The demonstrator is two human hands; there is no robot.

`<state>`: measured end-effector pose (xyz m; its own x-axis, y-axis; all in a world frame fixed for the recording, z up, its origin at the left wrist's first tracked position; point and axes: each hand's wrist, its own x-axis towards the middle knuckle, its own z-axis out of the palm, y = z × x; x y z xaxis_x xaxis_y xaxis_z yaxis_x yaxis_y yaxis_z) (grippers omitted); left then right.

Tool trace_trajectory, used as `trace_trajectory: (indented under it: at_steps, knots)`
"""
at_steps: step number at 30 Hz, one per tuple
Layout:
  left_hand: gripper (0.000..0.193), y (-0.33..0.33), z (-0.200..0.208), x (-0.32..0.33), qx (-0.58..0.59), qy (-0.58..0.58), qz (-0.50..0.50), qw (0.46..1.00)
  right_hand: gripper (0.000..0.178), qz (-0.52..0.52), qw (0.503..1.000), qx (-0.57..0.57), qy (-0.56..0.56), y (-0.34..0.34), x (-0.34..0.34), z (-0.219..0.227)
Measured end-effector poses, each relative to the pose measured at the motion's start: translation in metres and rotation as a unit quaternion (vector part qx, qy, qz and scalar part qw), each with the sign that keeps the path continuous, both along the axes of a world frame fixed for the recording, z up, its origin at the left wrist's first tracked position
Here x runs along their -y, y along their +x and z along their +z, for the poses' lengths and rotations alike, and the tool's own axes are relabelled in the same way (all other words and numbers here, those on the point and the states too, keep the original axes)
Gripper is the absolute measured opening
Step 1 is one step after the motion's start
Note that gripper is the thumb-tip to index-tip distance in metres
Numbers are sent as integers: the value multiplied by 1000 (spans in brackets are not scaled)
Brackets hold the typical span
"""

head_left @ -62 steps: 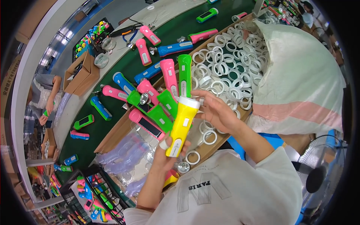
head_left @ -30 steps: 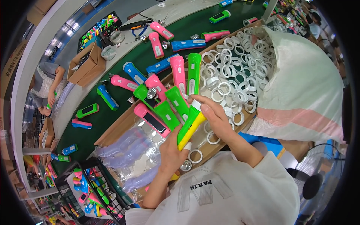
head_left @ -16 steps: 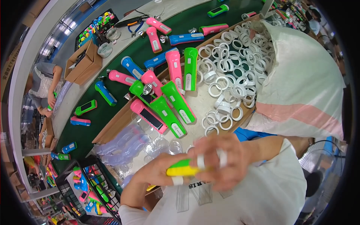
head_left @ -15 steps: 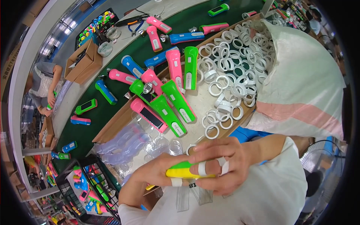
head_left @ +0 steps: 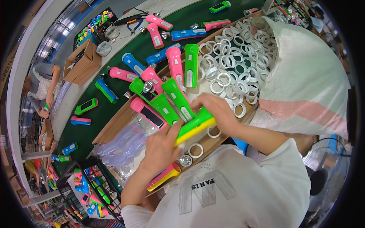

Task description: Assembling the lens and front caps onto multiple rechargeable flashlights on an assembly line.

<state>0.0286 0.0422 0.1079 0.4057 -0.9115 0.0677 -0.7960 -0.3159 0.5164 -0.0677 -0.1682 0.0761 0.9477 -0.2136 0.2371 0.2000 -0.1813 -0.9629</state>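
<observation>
A green and yellow flashlight (head_left: 195,126) slants between my two hands above the cardboard tray (head_left: 205,152). My left hand (head_left: 161,148) grips its lower left end, while my right hand (head_left: 217,111) is closed round its upper right end. Just beyond it lie green and pink flashlights, among them a green one (head_left: 175,97) and a pink one with a dark panel (head_left: 148,113). Below my left hand are a pink and yellow flashlight (head_left: 164,177) and a silver reflector cup (head_left: 185,160). A white ring (head_left: 195,151) lies beside the cup.
Many white rings (head_left: 239,68) are heaped at the tray's far right, against a large woven sack (head_left: 304,79). Clear plastic film (head_left: 123,146) lies at left. A black crate (head_left: 87,190) holds flashlight parts. Across the green belt (head_left: 81,131), a person (head_left: 47,85) handles a green part.
Both hands have moved up and away from my body with the flashlight, which now tilts up to the right. The pink and yellow flashlight and the reflector cup have come into sight.
</observation>
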Motion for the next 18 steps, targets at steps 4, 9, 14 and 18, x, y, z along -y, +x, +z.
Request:
trace_trajectory:
  at_steps: [4,9,14,18]
  knots:
    - [64,15,-22,13,246,-36,-7,969,39,2,885,-260,386,17,5,-3]
    - [58,9,0,-5,-193,25,-71,978,41,20,983,32,-182,-12,0,4]
    - [64,8,-28,25,185,37,2,982,37,-53,885,-275,371,25,13,-46]
    - [58,4,-34,5,20,-29,32,999,46,32,951,-157,265,15,15,-8]
